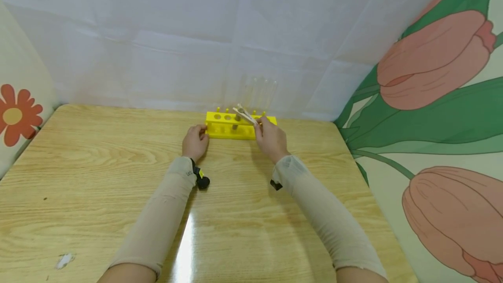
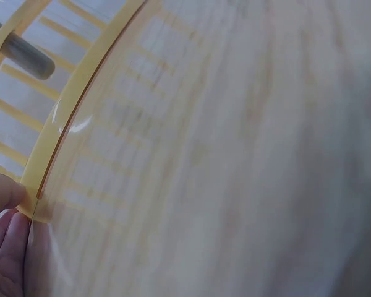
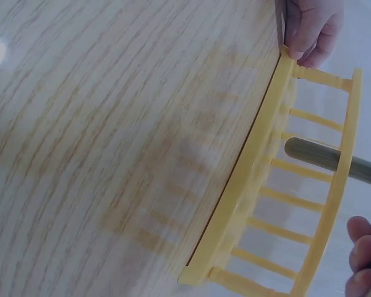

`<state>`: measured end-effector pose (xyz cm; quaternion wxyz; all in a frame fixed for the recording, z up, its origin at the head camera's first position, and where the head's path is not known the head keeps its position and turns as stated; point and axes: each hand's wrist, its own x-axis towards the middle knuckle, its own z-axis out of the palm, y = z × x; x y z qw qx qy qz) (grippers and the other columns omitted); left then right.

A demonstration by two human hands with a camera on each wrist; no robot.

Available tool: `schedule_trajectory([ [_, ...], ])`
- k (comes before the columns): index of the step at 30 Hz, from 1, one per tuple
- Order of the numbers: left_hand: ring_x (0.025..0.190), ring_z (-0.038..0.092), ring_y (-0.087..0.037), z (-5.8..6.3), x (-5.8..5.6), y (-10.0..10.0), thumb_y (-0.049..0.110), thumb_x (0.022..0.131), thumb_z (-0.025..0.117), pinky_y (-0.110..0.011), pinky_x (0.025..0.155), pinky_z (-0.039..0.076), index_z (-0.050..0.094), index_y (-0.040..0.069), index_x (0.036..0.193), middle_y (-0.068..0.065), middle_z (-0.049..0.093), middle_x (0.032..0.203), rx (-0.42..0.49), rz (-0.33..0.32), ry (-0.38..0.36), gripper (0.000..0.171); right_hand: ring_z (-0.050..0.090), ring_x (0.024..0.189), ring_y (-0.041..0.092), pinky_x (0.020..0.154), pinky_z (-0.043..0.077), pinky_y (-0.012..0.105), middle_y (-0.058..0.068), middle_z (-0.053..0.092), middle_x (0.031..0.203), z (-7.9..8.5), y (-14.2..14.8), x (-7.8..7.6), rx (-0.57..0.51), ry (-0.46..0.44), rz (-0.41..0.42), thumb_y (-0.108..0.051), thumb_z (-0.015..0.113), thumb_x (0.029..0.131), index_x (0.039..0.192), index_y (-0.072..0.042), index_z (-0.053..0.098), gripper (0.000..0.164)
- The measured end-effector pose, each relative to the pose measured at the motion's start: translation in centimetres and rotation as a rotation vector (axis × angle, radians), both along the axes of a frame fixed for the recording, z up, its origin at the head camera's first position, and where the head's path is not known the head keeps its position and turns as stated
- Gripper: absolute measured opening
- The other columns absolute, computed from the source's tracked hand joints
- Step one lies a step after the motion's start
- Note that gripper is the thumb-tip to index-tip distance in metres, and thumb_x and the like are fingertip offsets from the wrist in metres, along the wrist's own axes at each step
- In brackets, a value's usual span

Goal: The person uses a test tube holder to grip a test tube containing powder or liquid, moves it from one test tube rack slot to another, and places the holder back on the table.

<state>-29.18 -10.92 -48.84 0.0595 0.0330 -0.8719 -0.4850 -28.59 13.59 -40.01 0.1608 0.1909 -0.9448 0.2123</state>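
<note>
A yellow test tube rack [image 1: 225, 135] stands on the wooden table near the back wall. My left hand [image 1: 195, 143] grips its left end, thumb and fingers at the base corner. My right hand [image 1: 272, 139] holds a wooden test tube clamp [image 1: 246, 115] above the rack. The clamp's far end is around a test tube with dark grey contents [image 1: 235, 126]. In the right wrist view, this tube [image 3: 312, 153] passes through the top plate, its rounded tip above the rack's base [image 3: 235, 179].
Several clear glass test tubes [image 1: 260, 93] stand upside down on the rack's rear pegs. A white cloth [image 1: 157, 47] hangs right behind the rack. Tulip-patterned cloth [image 1: 440, 60] borders the table [image 1: 118, 165] on the right, and flower-patterned cloth [image 1: 23, 56] on the left.
</note>
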Motion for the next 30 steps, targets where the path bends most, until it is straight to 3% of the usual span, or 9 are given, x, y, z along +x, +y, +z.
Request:
schedule_trajectory([
  [17,0.123,0.057,-0.037,-0.2,0.2,-0.1,0.012,0.104,0.052,-0.046,0.107,0.047,0.054,-0.003,0.138,-0.024,0.051,0.134,0.003,-0.007,-0.01,0.037,0.045,0.051,0.017,0.046,0.037,0.031,0.007,0.064,0.074,0.5,-0.3,0.1,-0.083,0.063,-0.013,-0.021,0.053,0.107,0.114,-0.003,0.065,0.023],
  [30,0.123,0.056,-0.037,0.2,0.2,0.0,0.011,0.103,0.052,-0.046,0.107,0.046,0.054,-0.004,0.138,-0.025,0.052,0.133,0.0,-0.008,-0.006,0.038,0.048,0.05,0.02,0.044,0.04,0.033,0.01,0.065,0.074,1.2,-0.2,0.3,-0.099,0.183,0.016,-0.017,0.057,0.104,0.109,0.0,0.067,0.02],
])
